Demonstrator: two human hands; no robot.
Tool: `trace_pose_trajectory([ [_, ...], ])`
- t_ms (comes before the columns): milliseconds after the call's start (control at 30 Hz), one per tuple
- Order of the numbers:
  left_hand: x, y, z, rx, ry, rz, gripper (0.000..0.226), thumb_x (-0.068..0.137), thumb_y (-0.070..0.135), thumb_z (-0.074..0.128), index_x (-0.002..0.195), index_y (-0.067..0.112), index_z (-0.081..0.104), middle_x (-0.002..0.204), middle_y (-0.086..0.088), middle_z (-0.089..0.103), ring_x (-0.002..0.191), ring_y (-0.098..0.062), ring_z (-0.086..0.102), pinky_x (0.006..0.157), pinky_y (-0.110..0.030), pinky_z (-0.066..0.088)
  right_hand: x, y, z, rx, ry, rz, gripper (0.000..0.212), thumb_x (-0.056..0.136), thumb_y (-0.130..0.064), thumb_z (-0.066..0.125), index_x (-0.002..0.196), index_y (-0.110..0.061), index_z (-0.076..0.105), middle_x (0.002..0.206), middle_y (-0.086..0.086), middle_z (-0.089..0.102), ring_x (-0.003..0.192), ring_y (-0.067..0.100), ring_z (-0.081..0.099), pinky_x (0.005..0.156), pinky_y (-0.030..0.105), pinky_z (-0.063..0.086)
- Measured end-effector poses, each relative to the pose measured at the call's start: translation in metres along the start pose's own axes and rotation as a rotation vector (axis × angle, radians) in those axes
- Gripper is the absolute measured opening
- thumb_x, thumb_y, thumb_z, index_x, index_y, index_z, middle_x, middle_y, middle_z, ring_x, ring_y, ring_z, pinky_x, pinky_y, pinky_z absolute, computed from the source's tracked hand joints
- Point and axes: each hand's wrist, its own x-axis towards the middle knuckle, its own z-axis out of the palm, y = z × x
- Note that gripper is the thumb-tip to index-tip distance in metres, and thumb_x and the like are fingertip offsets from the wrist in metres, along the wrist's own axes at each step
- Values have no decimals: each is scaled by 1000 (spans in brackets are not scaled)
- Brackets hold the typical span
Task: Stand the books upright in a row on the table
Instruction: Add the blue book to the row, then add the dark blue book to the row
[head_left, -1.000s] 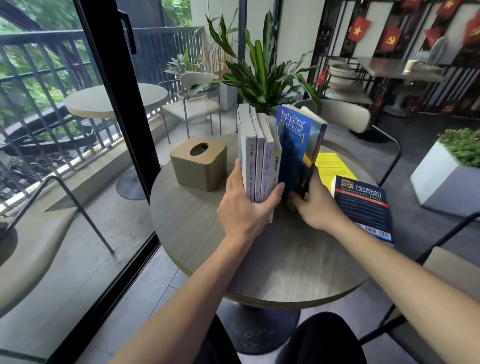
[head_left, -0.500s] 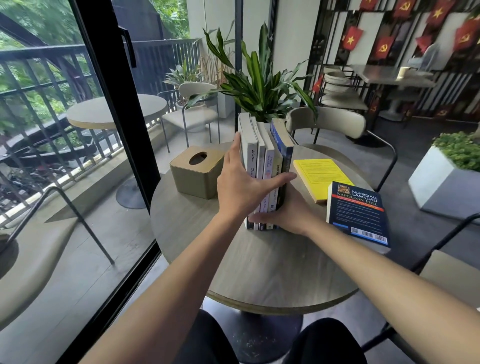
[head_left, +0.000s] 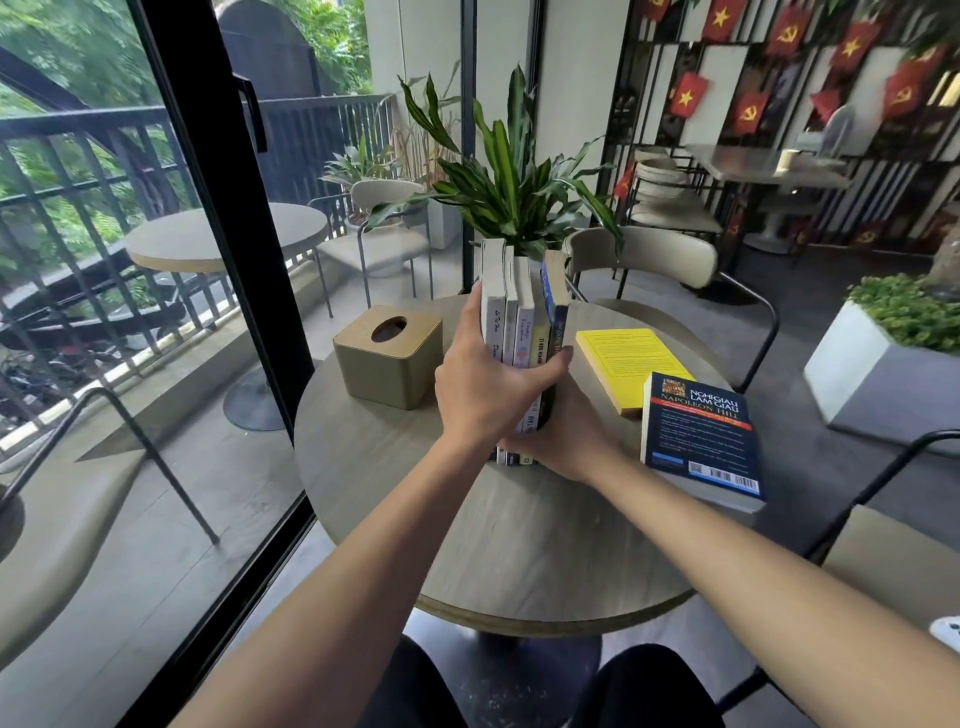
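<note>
Both hands are squeezing the row (head_left: 522, 332) of upright books between them: my left hand (head_left: 485, 387) is wrapping the left face and spines, thumb across the front toward the blue book (head_left: 555, 312), while my right hand (head_left: 563, 434) is pressing low against that book's right side, its grip clamping the base. The row is standing near the middle of the desk (head_left: 519, 545), spines facing me, long axes vertical; the blue book at the right end is leaning slightly at its top.

Two books are lying flat to the right of my grip, well within reach of the right hand, which is the nearer one. The yellow book (head_left: 626, 364) is lying just beside the row, its long axis running away from me. The dark book (head_left: 698, 434) is lying nearer me, overlapping the yellow one's near corner. I am judging the yellow one to be next: it needs tipping up onto its edge and sliding left against the blue book.

A tissue box (head_left: 387, 358) is sitting left of the row; through its oval slot I cannot tell what is inside.
</note>
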Motion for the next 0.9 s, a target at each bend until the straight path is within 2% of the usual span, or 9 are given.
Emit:
trace_pose_trajectory([
  [200,-1,2,-2,-12,9,-20,103,56,74,69,144,25,49,121,8,70,107,-17,68,91,-40,56,-2,0,-1,-14,-24,33,108,53,-61,80,144,-39,26,133,-9,54,121,11,54,95,41,53],
  [333,-1,3,-5,-32,-7,-16,98,58,70,72,142,28,49,117,9,72,105,-16,68,89,-37,56,-10,-4,-23,-86,-131,39,112,55,-42,84,149,-29,24,138,-2,50,128,17,48,104,40,45],
  [400,-1,2,-5,-30,-9,-28,98,57,71,73,142,29,49,117,9,72,106,-16,68,90,-38,56,-16,-5,-38,-201,-157,-3,112,60,-34,82,153,-23,21,145,4,42,135,24,36,109,39,36],
  [467,-1,2,-5,-28,-15,-41,99,57,73,72,142,29,49,118,10,72,107,-16,68,91,-39,56,-22,-3,-53,-300,-84,-48,109,66,-36,78,156,-20,18,152,7,34,141,27,25,111,38,29],
  [533,-1,2,-4,-24,-22,-42,101,56,75,71,143,28,49,119,10,71,108,-17,68,92,-40,56,-24,5,-64,-427,28,-38,102,73,-45,69,157,-20,16,157,10,28,145,27,17,116,42,24],
  [667,-1,2,-5,-27,-29,-23,102,57,74,70,144,26,48,117,9,71,106,-16,68,91,-41,57,-28,31,-81,-735,132,232,94,86,-71,44,156,-22,8,161,16,14,147,36,6,114,54,19],
  [767,-1,2,-7,-33,-41,-13,102,57,74,69,144,26,47,117,8,71,105,-16,68,90,-41,58,-33,52,-89,-792,116,456,96,80,-85,25,155,-26,12,157,20,16,143,41,12,108,59,26],
  [900,-1,1,-7,-41,-43,-15,101,57,73,70,144,26,47,117,8,72,105,-16,68,90,-42,58,-39,66,-96,-777,74,642,108,66,-97,11,153,-33,15,154,28,20,138,45,24,106,56,27],
])
